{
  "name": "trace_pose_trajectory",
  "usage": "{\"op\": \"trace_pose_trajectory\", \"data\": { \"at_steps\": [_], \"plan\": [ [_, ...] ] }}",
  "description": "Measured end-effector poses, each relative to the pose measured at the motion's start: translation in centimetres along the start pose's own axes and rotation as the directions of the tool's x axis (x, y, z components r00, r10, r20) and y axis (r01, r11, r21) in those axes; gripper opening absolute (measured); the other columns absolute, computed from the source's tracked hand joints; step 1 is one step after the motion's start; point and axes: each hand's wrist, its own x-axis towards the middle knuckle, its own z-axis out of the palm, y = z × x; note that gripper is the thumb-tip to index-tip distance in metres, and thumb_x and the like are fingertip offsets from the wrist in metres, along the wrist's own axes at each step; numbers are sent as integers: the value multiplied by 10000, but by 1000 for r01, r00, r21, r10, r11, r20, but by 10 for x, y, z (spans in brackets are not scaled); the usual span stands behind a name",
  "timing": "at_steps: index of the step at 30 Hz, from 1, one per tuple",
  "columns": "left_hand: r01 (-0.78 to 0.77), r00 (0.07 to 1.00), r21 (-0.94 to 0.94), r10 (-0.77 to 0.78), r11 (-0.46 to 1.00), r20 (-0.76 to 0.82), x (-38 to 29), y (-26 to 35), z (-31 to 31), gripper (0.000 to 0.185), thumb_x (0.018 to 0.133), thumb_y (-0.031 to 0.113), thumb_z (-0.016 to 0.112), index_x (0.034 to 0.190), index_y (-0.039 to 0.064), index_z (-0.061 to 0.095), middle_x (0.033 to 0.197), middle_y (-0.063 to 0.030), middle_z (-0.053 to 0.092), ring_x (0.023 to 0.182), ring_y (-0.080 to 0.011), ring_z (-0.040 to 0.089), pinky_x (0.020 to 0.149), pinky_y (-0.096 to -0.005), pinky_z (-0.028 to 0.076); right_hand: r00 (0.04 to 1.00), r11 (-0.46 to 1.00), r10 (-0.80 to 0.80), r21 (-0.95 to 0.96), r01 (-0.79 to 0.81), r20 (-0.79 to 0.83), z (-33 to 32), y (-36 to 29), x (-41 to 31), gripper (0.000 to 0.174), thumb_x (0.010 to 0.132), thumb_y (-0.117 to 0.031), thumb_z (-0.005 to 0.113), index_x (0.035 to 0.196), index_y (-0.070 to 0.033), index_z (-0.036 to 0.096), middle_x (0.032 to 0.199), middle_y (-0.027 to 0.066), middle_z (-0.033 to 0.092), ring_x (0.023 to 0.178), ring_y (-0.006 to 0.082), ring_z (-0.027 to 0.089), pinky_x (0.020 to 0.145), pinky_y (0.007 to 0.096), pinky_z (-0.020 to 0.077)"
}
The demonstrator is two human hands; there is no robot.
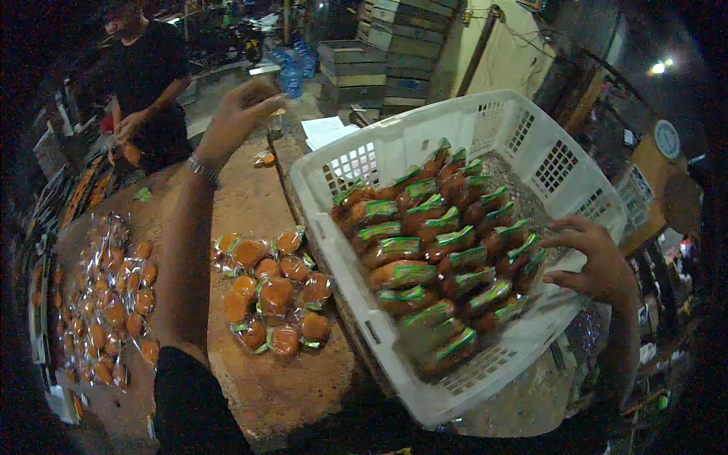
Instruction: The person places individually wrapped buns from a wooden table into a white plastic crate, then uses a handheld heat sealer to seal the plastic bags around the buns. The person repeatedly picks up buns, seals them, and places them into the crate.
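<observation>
My left hand [236,122] is raised over the far part of the wooden table [318,392], its fingers bent; no object shows in it. Inside the right part of a white plastic crate [483,108], my right hand [591,259] has its fingers spread beside rows of wrapped round buns [432,244] with green-printed ends. The buns fill the near left of the crate, standing on edge. Left of the crate, a loose group of wrapped buns [276,296] lies on the table. A small wrapped piece [264,159] lies below my left hand.
More buns in clear wrap [108,307] are heaped at the left. Another person [148,85] stands at the far left, hands over a pile of items. Papers [327,131] lie behind the crate, with stacked wooden boxes [352,74] and blue water bottles [292,74] beyond.
</observation>
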Motion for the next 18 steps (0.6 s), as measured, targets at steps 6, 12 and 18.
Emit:
{"op": "trace_pose_trajectory", "data": {
  "at_steps": [6, 12, 18],
  "plan": [
    [600, 672, 662, -732, 449, -112, -188, -249, -32, 766, 707, 576, 598, 1303, 123, 436, 1395, -185, 308, 1236, -307, 396, 1000, -408, 346, 819, 954, 292, 211, -213, -494, 59, -31, -41, 216, 744, -215, 648, 770, -6, 604, 830, 98, 624, 956, 251, 534, 840, 343, 394],
    [735, 593, 605, -724, 307, -352, -343, -311, 46, 798, 768, 655, 457, 1411, 246, 218, 1455, -198, 134, 1254, -422, 322, 976, -473, 361, 721, 985, 165, 74, -157, -673, 105, -20, -74, 256, 828, -269, 494, 783, -29, 573, 835, 86, 580, 924, 205, 502, 877, 352, 373],
    [693, 547, 581, -836, 427, -37, -355, -240, 46, 650, 828, 608, 358, 1345, 216, 367, 1419, -211, 227, 1239, -421, 344, 988, -672, 143, 527, 831, 553, 468, -299, -646, 136, 25, -101, 257, 845, -195, 476, 1030, -26, 535, 897, 100, 549, 841, 227, 519, 773, 368, 444]
  ]
}}
